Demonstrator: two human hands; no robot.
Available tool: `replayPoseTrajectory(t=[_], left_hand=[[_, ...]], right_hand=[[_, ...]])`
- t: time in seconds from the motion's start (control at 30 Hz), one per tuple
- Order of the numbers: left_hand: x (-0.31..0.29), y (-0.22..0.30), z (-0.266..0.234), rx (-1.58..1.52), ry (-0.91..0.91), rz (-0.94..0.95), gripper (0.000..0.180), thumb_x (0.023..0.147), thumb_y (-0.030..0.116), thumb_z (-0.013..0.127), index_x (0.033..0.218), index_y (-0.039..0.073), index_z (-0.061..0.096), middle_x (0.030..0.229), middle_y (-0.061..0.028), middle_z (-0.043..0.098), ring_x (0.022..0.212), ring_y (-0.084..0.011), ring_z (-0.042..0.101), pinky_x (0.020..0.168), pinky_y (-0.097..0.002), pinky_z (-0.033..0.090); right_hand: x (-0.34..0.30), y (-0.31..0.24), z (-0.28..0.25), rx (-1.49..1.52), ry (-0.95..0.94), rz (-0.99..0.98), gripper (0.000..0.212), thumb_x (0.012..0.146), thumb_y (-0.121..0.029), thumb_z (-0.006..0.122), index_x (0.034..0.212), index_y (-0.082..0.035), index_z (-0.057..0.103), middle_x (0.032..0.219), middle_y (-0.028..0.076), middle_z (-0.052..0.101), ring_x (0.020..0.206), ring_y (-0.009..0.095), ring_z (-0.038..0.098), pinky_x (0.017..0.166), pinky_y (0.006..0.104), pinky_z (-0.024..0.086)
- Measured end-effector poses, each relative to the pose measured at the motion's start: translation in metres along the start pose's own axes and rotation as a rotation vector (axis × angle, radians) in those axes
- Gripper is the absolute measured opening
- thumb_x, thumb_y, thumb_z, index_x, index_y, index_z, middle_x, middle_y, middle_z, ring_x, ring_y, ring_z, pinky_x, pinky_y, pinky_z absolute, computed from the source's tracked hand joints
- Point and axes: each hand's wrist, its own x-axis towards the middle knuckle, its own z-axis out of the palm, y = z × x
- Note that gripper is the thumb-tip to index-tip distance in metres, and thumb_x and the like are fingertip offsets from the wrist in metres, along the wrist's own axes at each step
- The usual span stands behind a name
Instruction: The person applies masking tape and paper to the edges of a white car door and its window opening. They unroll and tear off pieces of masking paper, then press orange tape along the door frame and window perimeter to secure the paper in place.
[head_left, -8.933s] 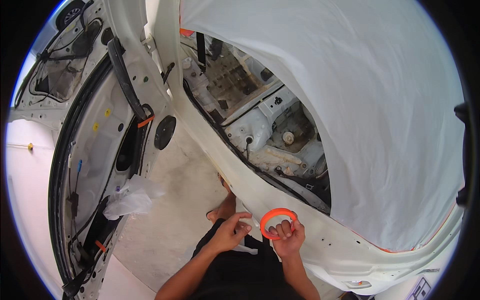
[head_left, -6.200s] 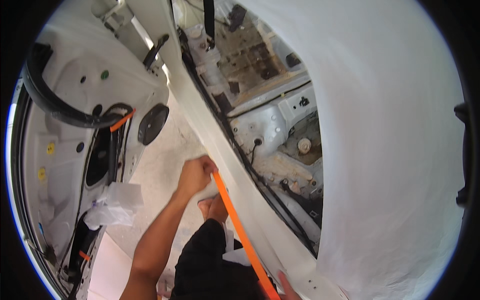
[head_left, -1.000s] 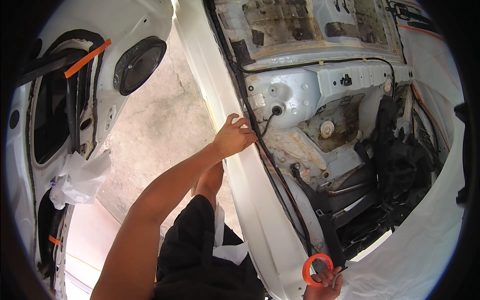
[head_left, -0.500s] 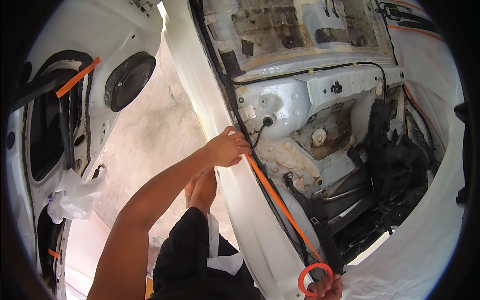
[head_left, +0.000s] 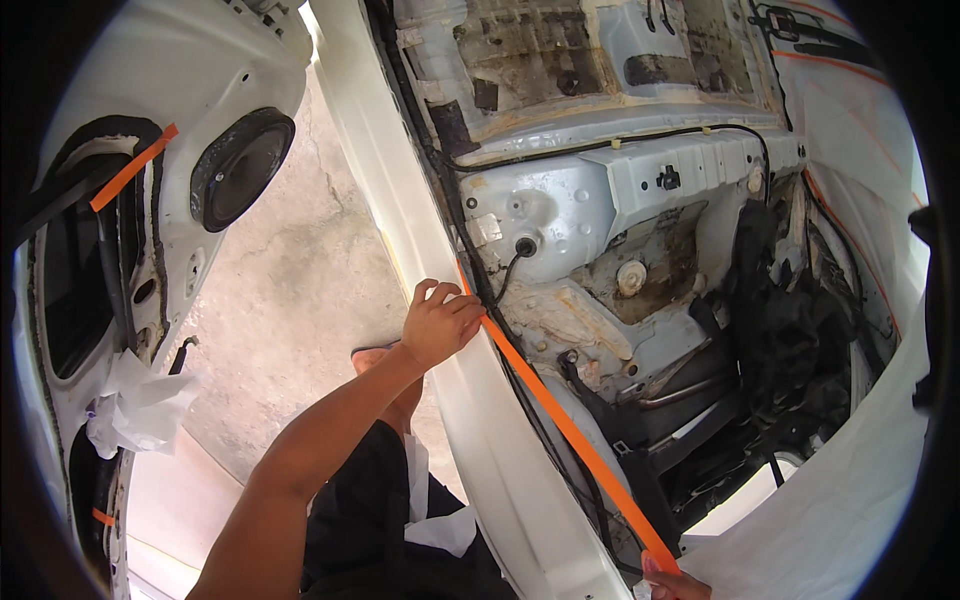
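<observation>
A strip of orange tape (head_left: 580, 440) runs taut along the inner edge of the white door sill (head_left: 470, 440). My left hand (head_left: 443, 325) rests on the sill, fingers curled and pressed together over the tape at its upper part. A short bit of tape shows just beyond those fingers. At the lower edge of the picture my right hand (head_left: 678, 582) pinches the other end of the strip. Most of that hand is cut off, and the tape roll is out of sight.
To the left stands the open white car door with a round black speaker (head_left: 242, 170) and crumpled white plastic (head_left: 140, 405). Bare metal car floor (head_left: 560, 205), cables and a black bundle (head_left: 785, 320) lie to the right. White sheeting (head_left: 800, 530) covers the lower right.
My left hand has slid down the sill toward me, leaving tape above it. My right hand has shifted slightly right and down; the tape strip looks broader, and the roll has left view.
</observation>
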Motion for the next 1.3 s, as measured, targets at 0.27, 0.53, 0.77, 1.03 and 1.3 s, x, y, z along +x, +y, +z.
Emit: replayPoseTrajectory(t=[0.27, 0.53, 0.77, 1.03, 1.3], left_hand=[[0.023, -0.012, -0.014, 0.112, -0.263, 0.16, 0.014, 0.091, 0.033, 0.072, 0.089, 0.023, 0.081, 0.1, 0.0158, 0.075, 0.112, -0.0147, 0.058, 0.112, -0.0464, 0.036], [0.055, -0.026, -0.025, 0.103, -0.478, 0.417, 0.018, 0.089, 0.037, 0.073, 0.092, 0.021, 0.08, 0.094, 0.0122, 0.072, 0.111, -0.0159, 0.055, 0.117, -0.05, 0.033], [0.052, 0.006, -0.041, 0.108, -0.649, 0.301, 0.028, 0.086, 0.035, 0.078, 0.111, 0.024, 0.078, 0.101, 0.0097, 0.072, 0.118, -0.0159, 0.055, 0.117, -0.0526, 0.033], [0.02, 0.003, -0.021, -0.012, -0.42, 0.214, 0.015, 0.09, 0.023, 0.073, 0.101, 0.029, 0.081, 0.114, 0.0178, 0.075, 0.121, -0.0145, 0.056, 0.118, -0.0495, 0.03], [0.017, 0.003, -0.02, -0.086, -0.382, 0.156, 0.015, 0.09, 0.026, 0.073, 0.1, 0.029, 0.083, 0.111, 0.0167, 0.076, 0.12, -0.0145, 0.057, 0.117, -0.0481, 0.032]], right_hand=[[-0.003, 0.038, 0.018, 0.41, 0.031, 0.355, 0.049, 0.098, -0.039, 0.076, 0.114, 0.007, 0.073, 0.107, 0.016, 0.076, 0.097, 0.019, 0.069, 0.081, 0.0279, 0.055], [0.005, 0.035, 0.013, 0.423, 0.04, 0.461, 0.048, 0.101, -0.04, 0.072, 0.121, 0.004, 0.071, 0.086, 0.003, 0.067, 0.069, 0.008, 0.057, 0.058, 0.0198, 0.045], [0.016, 0.04, 0.018, 0.897, 0.01, 0.594, 0.046, 0.103, -0.034, 0.068, 0.132, 0.003, 0.064, 0.081, -0.001, 0.056, 0.058, 0.006, 0.045, 0.049, 0.0202, 0.038], [0.006, 0.066, 0.024, 1.355, 0.004, 0.673, 0.047, 0.106, -0.031, 0.06, 0.141, 0.001, 0.058, 0.112, 0.015, 0.069, 0.071, 0.01, 0.054, 0.064, 0.0282, 0.05], [-0.002, 0.087, 0.036, 1.542, 0.112, 0.63, 0.049, 0.109, -0.031, 0.051, 0.145, 0.002, 0.055, 0.133, 0.029, 0.064, 0.07, 0.015, 0.057, 0.07, 0.0357, 0.053]])
